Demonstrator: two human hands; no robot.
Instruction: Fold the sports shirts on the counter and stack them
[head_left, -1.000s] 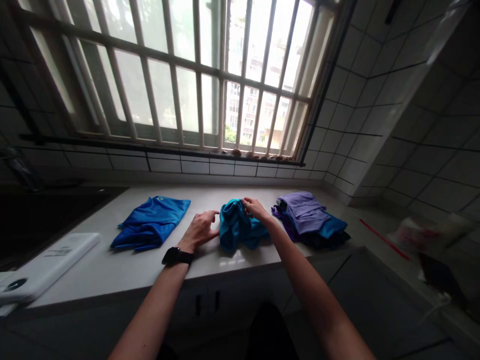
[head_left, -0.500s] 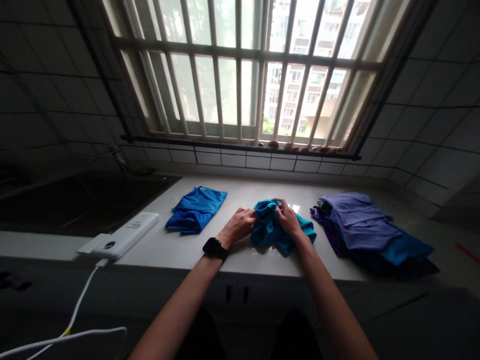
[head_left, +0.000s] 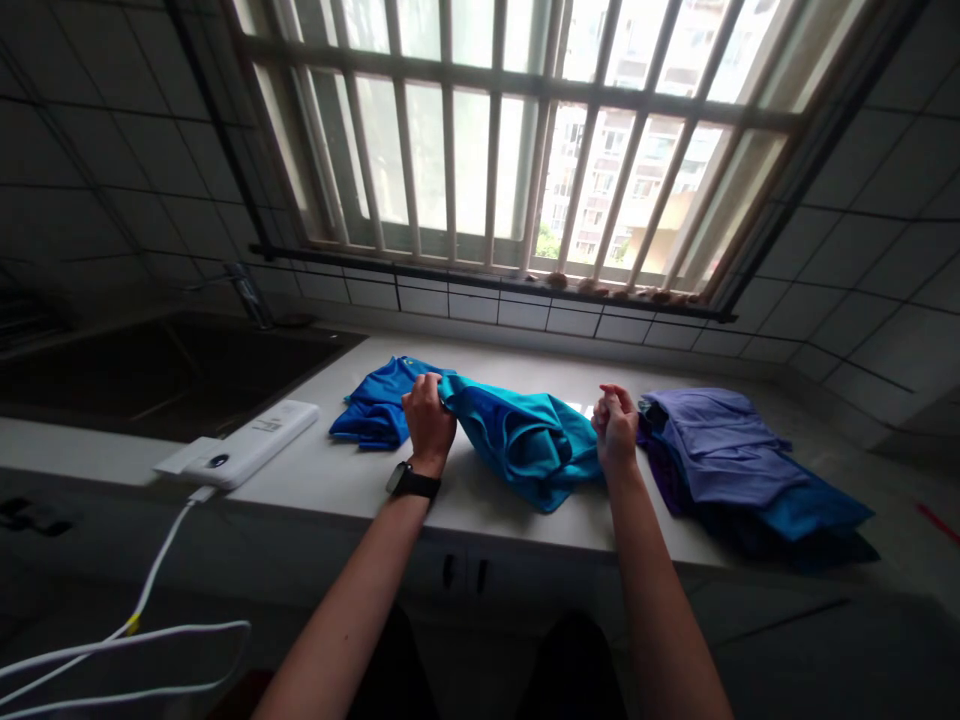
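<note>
A crumpled teal garment [head_left: 559,410] with a blue inner side lies on the white countertop between my hands. My left hand [head_left: 430,415], with a black watch on the wrist, is closed on the garment's left end and lifts that edge. My right hand [head_left: 616,425] is at the garment's right end, fingers curled together; whether cloth is between them is hidden. A folded blue garment [head_left: 371,405] lies just behind and left of my left hand. To the right of my right hand is a stack of folded clothes with a lavender garment [head_left: 724,440] on top.
A white power bank [head_left: 262,440] with a white cable [head_left: 161,580] sits at the counter's [head_left: 300,510] front left. Behind it are a dark sink [head_left: 150,370] and a faucet [head_left: 247,295]. A barred window [head_left: 487,170] rises above the tiled back wall.
My left hand has moved left and pulled the teal garment's edge outward, so the bundle is more spread. My right hand has shifted right to the garment's end. The view has tilted slightly.
</note>
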